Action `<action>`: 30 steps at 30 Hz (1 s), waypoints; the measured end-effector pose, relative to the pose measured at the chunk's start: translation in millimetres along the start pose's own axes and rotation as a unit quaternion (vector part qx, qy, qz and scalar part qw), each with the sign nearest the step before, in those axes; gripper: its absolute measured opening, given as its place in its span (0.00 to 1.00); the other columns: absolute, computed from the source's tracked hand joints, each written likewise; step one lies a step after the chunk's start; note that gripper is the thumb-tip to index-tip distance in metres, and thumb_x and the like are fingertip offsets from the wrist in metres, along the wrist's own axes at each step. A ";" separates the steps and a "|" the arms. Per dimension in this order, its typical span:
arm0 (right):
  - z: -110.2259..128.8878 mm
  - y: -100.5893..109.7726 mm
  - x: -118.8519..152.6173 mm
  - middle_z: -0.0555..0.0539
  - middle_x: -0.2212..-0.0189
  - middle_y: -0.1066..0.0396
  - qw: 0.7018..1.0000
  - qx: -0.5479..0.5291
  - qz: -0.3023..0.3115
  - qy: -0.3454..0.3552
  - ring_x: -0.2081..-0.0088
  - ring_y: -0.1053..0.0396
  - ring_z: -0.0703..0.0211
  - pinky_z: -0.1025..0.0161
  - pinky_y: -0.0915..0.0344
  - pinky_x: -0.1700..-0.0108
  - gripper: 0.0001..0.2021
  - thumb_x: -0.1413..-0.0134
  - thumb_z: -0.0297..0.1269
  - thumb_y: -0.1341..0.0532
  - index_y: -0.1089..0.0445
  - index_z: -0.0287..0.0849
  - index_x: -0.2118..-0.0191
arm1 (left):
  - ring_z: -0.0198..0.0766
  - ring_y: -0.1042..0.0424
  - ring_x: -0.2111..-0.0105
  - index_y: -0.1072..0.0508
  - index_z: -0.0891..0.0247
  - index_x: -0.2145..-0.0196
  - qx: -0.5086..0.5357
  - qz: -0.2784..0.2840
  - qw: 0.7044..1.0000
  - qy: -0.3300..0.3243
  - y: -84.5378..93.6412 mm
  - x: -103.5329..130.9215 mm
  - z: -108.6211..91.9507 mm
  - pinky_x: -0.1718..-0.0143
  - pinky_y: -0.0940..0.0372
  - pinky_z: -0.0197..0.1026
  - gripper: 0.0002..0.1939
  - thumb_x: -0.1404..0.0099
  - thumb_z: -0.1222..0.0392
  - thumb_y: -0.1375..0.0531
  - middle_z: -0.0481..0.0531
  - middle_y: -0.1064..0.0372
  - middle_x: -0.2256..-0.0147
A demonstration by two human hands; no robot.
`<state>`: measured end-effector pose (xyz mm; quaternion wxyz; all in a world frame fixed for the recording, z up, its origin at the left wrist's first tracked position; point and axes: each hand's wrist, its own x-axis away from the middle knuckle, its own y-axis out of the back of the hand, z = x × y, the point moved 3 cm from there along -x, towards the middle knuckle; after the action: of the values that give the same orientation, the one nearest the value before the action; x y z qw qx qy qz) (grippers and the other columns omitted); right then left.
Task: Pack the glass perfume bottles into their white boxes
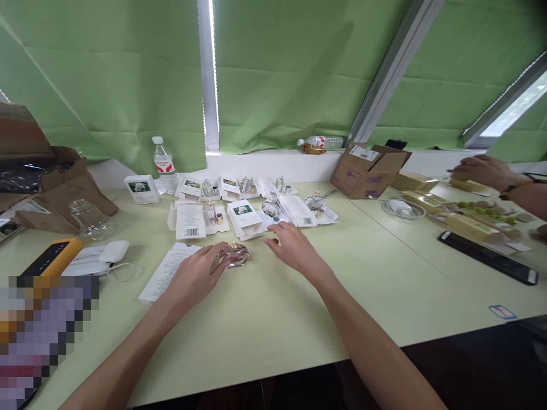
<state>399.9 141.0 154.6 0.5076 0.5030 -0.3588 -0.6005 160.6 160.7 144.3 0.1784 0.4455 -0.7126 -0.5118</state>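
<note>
My left hand (200, 269) is closed on the left side of a round glass perfume bottle (236, 256), which stands on the table with its gold nozzle upward. Just right of it, my right hand (294, 248) pinches a small gold cap (270, 243) near the tabletop; its fingertips partly hide the cap. Under my left wrist lies a flat white carton (164, 276) with printed text. Beyond both hands, several opened white boxes rest in two rows, among them one with a flower picture (244, 217) and one with a barcode (191, 221). Glass bottles and caps sit in them.
A plastic water bottle (163, 165) and an upright white box (142, 189) stand back left. To the left are a paper bag (64, 191), a clear jar (90, 219) and a yellow device (53, 262). Rightward are a cardboard carton (363, 173), a black phone (487, 257) and another person's hand (482, 171).
</note>
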 end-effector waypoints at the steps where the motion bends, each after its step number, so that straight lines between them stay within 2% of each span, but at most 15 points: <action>1: 2.4 1.2 -0.2 0.39 0.55 0.29 1.000 -0.013 -0.012 0.012 0.50 0.34 0.48 0.57 0.41 0.50 0.14 0.38 0.39 0.44 0.31 0.39 0.50 | 0.47 0.28 0.53 0.34 0.52 0.47 0.001 -0.001 1.000 -0.001 0.1 0.0 -0.2 0.57 0.36 0.44 0.18 0.29 0.48 0.52 0.50 0.28 0.51; 4: 8.3 1.8 -0.1 0.42 0.57 0.28 0.997 -0.068 -0.011 0.029 0.53 0.32 0.52 0.59 0.39 0.53 0.13 0.38 0.38 0.43 0.29 0.40 0.52 | 0.46 0.27 0.54 0.34 0.51 0.47 0.003 0.000 1.000 0.000 0.5 0.3 -0.9 0.60 0.35 0.43 0.16 0.30 0.48 0.51 0.49 0.27 0.52; 8: 14.9 -4.3 2.2 0.46 0.65 0.25 0.991 -0.113 0.052 0.043 0.63 0.30 0.56 0.63 0.39 0.64 0.12 0.39 0.38 0.43 0.28 0.43 0.54 | 0.47 0.27 0.54 0.35 0.50 0.47 0.003 0.001 1.000 0.003 0.3 0.8 -0.9 0.60 0.36 0.43 0.16 0.29 0.49 0.51 0.49 0.28 0.51; 10: 17.5 -7.5 3.5 0.47 0.67 0.25 0.990 -0.111 0.070 0.054 0.64 0.30 0.57 0.64 0.41 0.66 0.11 0.39 0.38 0.43 0.27 0.43 0.54 | 0.47 0.28 0.54 0.35 0.50 0.47 0.004 0.003 1.000 0.004 -0.1 1.1 -0.7 0.60 0.36 0.43 0.16 0.29 0.49 0.51 0.49 0.28 0.51; 19: 24.5 -17.9 4.8 0.47 0.68 0.25 0.992 -0.065 0.090 0.062 0.66 0.29 0.56 0.63 0.43 0.67 0.11 0.41 0.42 0.40 0.27 0.44 0.56 | 0.47 0.27 0.55 0.35 0.50 0.47 0.009 0.001 1.000 -0.004 -0.2 1.2 -1.2 0.61 0.36 0.43 0.16 0.29 0.49 0.52 0.48 0.27 0.52; 23: 26.3 -23.3 3.4 0.44 0.67 0.26 0.995 -0.021 0.081 0.063 0.64 0.30 0.54 0.63 0.44 0.66 0.07 0.40 0.38 0.41 0.27 0.42 0.64 | 0.47 0.27 0.54 0.34 0.51 0.48 0.014 0.000 1.000 -0.009 -0.2 1.2 -0.9 0.60 0.36 0.43 0.16 0.29 0.48 0.52 0.49 0.27 0.51; 26: 27.5 -27.8 3.0 0.44 0.68 0.27 0.994 -0.021 0.084 0.071 0.64 0.31 0.54 0.63 0.44 0.64 0.10 0.39 0.35 0.43 0.28 0.41 0.69 | 0.47 0.27 0.54 0.35 0.51 0.48 0.015 -0.001 1.000 -0.009 0.0 1.3 -0.7 0.60 0.36 0.43 0.15 0.29 0.49 0.52 0.49 0.27 0.52; 30: 29.4 -32.3 3.3 0.43 0.66 0.28 0.993 -0.024 0.082 0.075 0.64 0.31 0.55 0.63 0.44 0.64 0.11 0.38 0.34 0.45 0.28 0.41 0.69 | 0.46 0.27 0.55 0.36 0.51 0.47 0.013 -0.001 1.000 -0.010 0.3 1.6 -0.6 0.61 0.36 0.43 0.16 0.29 0.50 0.51 0.49 0.27 0.51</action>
<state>363.5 142.8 130.4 0.5930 0.5029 -0.3451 -0.5256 160.0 159.1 144.6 0.1648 0.4435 -0.7207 -0.5067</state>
